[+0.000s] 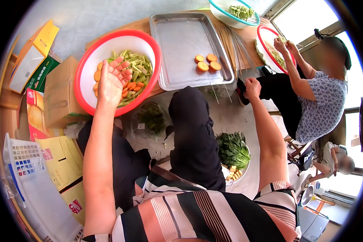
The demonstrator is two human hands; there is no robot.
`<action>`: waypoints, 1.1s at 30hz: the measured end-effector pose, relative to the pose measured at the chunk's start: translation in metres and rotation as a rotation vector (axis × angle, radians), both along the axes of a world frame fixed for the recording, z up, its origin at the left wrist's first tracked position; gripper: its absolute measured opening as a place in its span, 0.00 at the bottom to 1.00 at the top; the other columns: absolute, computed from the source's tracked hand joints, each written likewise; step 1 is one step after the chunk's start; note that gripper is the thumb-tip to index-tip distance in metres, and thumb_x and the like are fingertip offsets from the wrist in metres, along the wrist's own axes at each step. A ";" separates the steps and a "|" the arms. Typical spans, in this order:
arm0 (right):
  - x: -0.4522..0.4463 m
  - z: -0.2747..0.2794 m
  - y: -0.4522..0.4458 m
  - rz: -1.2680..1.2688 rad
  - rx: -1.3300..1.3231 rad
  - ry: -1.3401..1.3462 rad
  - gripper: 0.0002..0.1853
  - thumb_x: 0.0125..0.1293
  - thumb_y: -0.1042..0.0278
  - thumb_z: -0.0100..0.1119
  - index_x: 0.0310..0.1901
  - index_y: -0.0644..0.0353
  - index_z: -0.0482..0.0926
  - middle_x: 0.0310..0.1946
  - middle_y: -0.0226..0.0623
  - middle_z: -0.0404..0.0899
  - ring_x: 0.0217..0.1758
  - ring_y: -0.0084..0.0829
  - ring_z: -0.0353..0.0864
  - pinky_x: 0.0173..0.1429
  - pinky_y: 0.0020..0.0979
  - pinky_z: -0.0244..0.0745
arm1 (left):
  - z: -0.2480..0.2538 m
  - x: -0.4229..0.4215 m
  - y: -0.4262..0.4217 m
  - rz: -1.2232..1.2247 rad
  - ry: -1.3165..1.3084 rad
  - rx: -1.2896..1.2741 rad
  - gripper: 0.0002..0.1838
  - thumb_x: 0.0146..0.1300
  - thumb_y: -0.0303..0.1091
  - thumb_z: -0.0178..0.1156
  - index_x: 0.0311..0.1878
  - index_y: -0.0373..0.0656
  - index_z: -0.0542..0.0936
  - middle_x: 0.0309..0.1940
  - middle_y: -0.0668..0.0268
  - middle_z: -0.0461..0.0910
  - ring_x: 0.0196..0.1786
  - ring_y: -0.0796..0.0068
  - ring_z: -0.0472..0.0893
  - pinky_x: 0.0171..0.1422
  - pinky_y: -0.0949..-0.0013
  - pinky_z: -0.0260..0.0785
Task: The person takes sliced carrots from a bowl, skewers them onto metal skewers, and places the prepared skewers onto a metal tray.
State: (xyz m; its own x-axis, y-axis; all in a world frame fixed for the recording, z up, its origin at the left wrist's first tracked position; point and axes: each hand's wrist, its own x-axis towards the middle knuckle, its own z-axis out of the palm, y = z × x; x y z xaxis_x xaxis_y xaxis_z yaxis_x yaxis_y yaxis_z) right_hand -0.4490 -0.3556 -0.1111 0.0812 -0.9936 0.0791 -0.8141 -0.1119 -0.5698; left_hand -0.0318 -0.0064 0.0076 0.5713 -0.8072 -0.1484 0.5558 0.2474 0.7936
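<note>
Striped shirt (189,213), skewers (232,42) lengthwise beside tray (181,44)

The person wears a loose short-sleeved top (197,213) with broad bands of black, cream and salmon pink, some of them filled with fine dark pinstripes. The right sleeve (276,197) repeats the pinstripes. The trousers (193,149) are black, soft and creased, with a small gathered patch at one side. The forearms, the left hand (115,78) and the right hand (253,88) are bare.
</note>
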 end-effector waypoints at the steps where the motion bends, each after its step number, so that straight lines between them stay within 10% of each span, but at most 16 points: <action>1: 0.010 0.009 0.005 -0.005 0.006 0.001 0.11 0.57 0.61 0.57 0.35 0.58 0.82 0.23 0.34 0.81 0.29 0.29 0.81 0.36 0.32 0.74 | 0.000 -0.001 -0.001 -0.004 -0.007 0.007 0.26 0.70 0.54 0.42 0.53 0.40 0.72 0.42 0.62 0.78 0.41 0.71 0.78 0.48 0.67 0.71; 8: 0.034 -0.004 -0.010 -0.014 0.130 0.238 0.14 0.55 0.54 0.57 0.31 0.56 0.83 0.24 0.37 0.81 0.32 0.35 0.81 0.40 0.36 0.74 | 0.003 -0.010 -0.013 -0.033 -0.052 0.055 0.26 0.71 0.54 0.40 0.53 0.40 0.73 0.41 0.63 0.79 0.38 0.73 0.79 0.45 0.69 0.72; 10: 0.040 -0.001 -0.012 -0.053 0.214 0.284 0.14 0.55 0.54 0.56 0.35 0.53 0.83 0.39 0.44 0.81 0.47 0.46 0.79 0.50 0.42 0.73 | 0.003 -0.011 -0.015 -0.041 -0.058 0.056 0.26 0.71 0.54 0.40 0.53 0.40 0.73 0.40 0.63 0.79 0.38 0.73 0.79 0.45 0.69 0.72; 13: 0.037 -0.022 -0.024 -0.025 0.119 0.279 0.13 0.54 0.55 0.59 0.30 0.57 0.83 0.22 0.38 0.81 0.31 0.36 0.81 0.41 0.36 0.73 | 0.003 -0.013 -0.016 -0.053 -0.063 0.055 0.26 0.71 0.54 0.40 0.53 0.40 0.73 0.40 0.63 0.79 0.38 0.74 0.79 0.44 0.69 0.73; 33: 0.030 -0.010 -0.025 -0.072 0.233 0.103 0.11 0.52 0.55 0.61 0.33 0.50 0.84 0.33 0.38 0.83 0.41 0.39 0.82 0.45 0.38 0.75 | 0.001 -0.013 -0.011 -0.064 -0.072 0.059 0.27 0.70 0.55 0.40 0.54 0.40 0.72 0.40 0.63 0.79 0.39 0.74 0.78 0.45 0.70 0.71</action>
